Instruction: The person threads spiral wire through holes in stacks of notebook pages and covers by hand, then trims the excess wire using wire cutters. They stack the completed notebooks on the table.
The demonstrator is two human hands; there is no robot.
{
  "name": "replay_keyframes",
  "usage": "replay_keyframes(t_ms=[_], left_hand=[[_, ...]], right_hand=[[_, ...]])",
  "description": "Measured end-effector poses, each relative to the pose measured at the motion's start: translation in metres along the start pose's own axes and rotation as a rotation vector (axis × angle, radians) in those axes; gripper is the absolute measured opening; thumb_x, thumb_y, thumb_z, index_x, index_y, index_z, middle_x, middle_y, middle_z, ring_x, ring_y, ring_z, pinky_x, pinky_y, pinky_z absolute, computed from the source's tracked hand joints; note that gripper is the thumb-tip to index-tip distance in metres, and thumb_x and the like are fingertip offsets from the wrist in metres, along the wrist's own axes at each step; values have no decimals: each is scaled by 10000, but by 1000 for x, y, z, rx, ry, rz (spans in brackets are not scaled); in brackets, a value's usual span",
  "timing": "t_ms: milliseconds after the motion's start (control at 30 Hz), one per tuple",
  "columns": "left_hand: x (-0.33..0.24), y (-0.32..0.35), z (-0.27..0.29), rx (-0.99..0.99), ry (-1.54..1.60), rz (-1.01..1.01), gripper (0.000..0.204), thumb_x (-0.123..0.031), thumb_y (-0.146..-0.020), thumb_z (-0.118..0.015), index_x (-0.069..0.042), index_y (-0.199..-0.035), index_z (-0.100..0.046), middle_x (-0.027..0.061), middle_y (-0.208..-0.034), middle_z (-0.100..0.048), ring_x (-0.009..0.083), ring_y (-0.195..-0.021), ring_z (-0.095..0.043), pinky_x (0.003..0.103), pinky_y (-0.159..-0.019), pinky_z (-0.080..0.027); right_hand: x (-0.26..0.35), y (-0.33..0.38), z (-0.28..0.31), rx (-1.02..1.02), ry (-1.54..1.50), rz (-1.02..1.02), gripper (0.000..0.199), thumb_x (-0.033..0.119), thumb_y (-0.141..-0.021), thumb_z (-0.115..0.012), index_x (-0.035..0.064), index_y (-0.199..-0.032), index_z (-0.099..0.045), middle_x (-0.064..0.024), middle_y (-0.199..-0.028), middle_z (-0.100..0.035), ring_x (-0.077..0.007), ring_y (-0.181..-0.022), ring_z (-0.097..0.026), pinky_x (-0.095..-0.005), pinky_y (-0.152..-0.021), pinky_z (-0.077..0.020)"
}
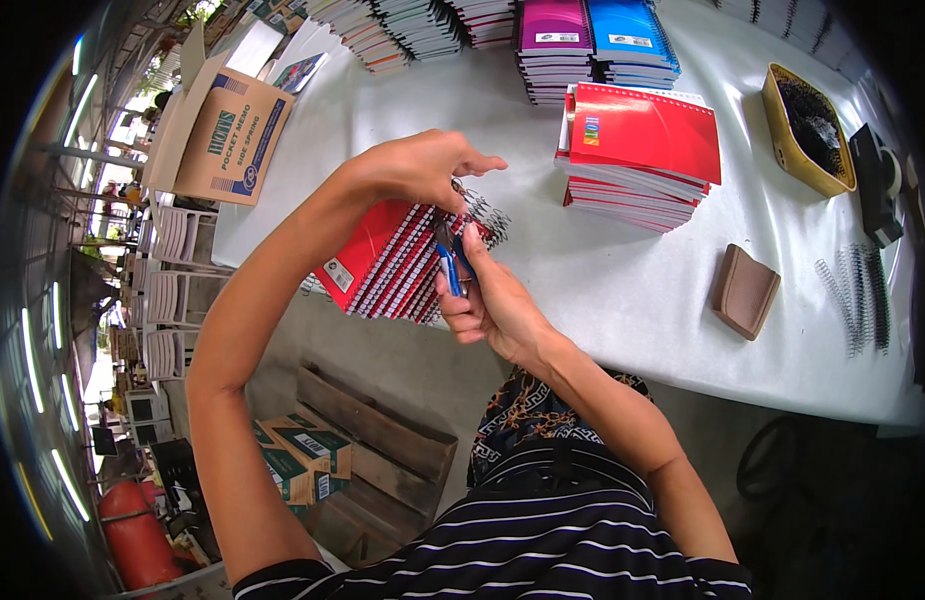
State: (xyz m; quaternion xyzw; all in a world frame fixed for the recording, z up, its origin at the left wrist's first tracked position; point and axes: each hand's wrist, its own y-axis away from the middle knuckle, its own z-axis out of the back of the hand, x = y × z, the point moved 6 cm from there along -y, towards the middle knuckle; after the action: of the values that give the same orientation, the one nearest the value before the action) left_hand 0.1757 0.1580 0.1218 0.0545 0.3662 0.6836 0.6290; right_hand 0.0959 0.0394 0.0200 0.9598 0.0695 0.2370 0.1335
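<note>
Head view, near to far. Right hand (492,305): fingers curled around blue-handled pliers (450,262), tip at the wire binding. Left hand (422,165): fingers pressed together on top edge of a red spiral notebook stack (387,262), held tilted off the table edge, approx. chest height; loose wire coil (487,210) sticks out by the thumb. White table (632,290) beyond. On it, mid-right: brown pad (744,290), spare wire coils (857,295) near rt edge. Further back: red notebook pile (642,150), yellow tray (804,130) w/ dark coils. Far edge: magenta (554,45) & blue notebook piles (630,40), more stacks left of those. Far left: open cardboard box (227,135).
</note>
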Motion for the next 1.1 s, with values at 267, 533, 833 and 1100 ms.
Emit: replay_keyframes(t_ms=[267, 533, 833, 1100], left_hand=[[14, -3, -7, 10, 142, -55, 715, 12, -726, -705, -18, -1406, -486, 228, -1368, -553, 370, -1223, -580, 412, -1005, -504], [1, -8, -10, 40, 41, -25, 695, 25, -726, -677, 41, -1390, -470, 206, -1404, -529, 372, -1200, -595, 375, -1002, -506], [17, -14, -17, 75, 199, -78, 700, 38, -733, -660, 42, -1403, -458, 233, -1413, -511, 359, -1206, -594, 370, -998, -511], [3, -16, -25, 88, 53, -26, 686, 31, -743, -666, 3, -1405, -485, 265, -1218, -641, 347, -1076, -668, 373, -935, -544]], right_hand=[[-2, 10, -1, -65, 43, 99, 783, 757, -925, -237, 58, -984, -584, -30, -753, -557, -155, -671, -578, -332, -668, -532], [-5, -1, 17, 164, -104, -2, 783, 748, -935, -233, 50, -973, -587, -30, -724, -555, -156, -623, -560, -322, -632, -522], [3, 12, 7, -122, 8, 80, 769, 737, -945, -238, 49, -964, -582, -18, -701, -521, -137, -581, -497, -298, -563, -457], [-1, 18, 5, -103, -79, 41, 705, 749, -935, -312, 78, -857, -513, 22, -615, -354, -95, -498, -274, -256, -461, -236]])
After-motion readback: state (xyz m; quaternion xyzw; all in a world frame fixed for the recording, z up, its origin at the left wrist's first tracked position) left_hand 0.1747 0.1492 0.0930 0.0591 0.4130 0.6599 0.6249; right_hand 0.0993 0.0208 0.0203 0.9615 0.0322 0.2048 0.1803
